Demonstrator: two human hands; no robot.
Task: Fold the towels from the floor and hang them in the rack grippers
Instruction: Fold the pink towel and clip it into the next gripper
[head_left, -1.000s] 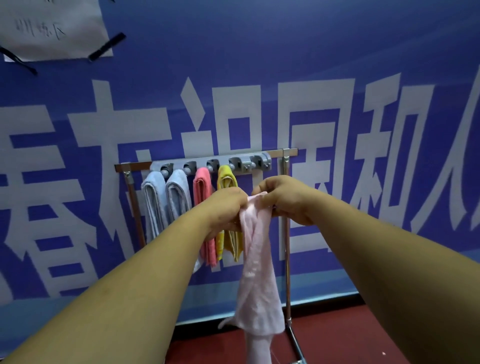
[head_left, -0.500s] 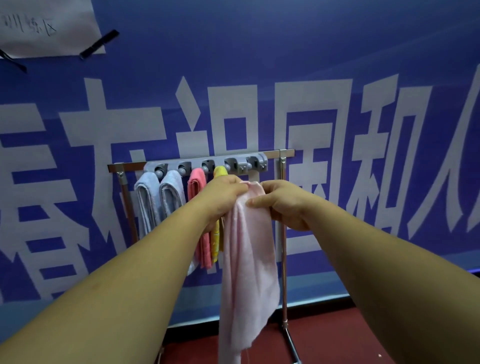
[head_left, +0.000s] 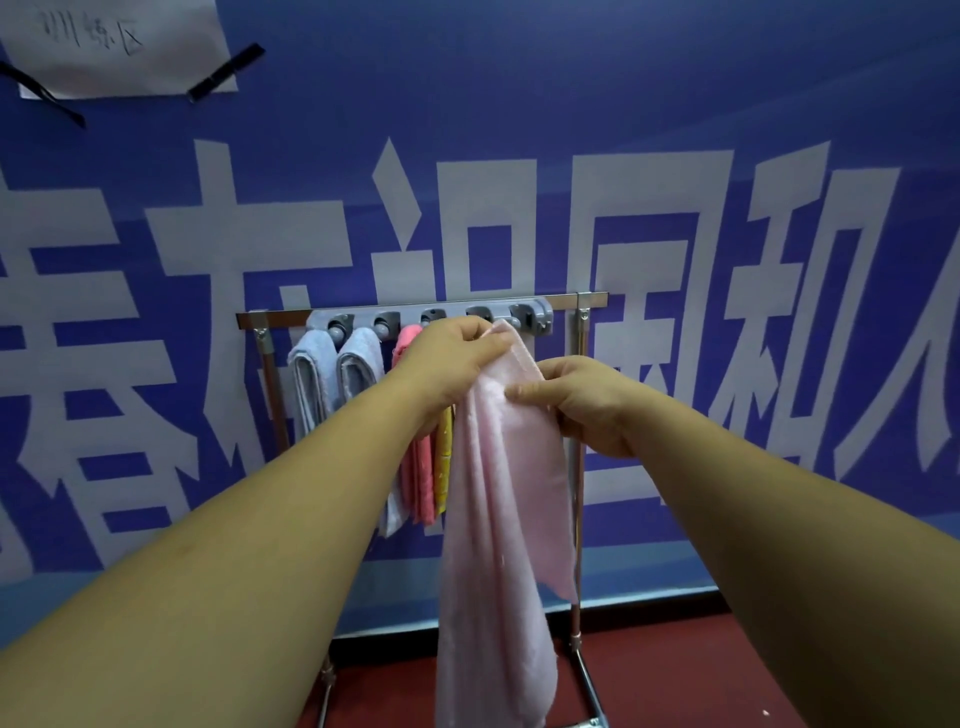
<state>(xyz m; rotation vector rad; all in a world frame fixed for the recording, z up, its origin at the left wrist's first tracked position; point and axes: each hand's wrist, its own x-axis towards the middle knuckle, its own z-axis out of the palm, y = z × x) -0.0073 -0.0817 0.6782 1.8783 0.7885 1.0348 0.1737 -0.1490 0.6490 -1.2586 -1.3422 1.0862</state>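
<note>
While the pink towel (head_left: 498, 493) hangs folded lengthwise in front of the rack (head_left: 579, 415), the head view shows the hanging step in hand. The left grip (head_left: 457, 358) pinches the towel's top fold just below the grey gripper strip (head_left: 363, 318). The right grip (head_left: 587, 400) pinches its right edge lower down, thumb on the front. Two grey-blue towels (head_left: 311, 384), a coral towel (head_left: 421, 467) and a yellow towel (head_left: 443, 457) already hang from the strip. The end gripper (head_left: 530, 316) looks free, though the one beside it is partly hidden by the left grip. Next, I judge, the fold must be pushed up into a free gripper until it catches. Compared with half a second ago, the fold has risen nearly to the strip, the left grip has climbed with it, and the right grip has slid lower on the towel.
</note>
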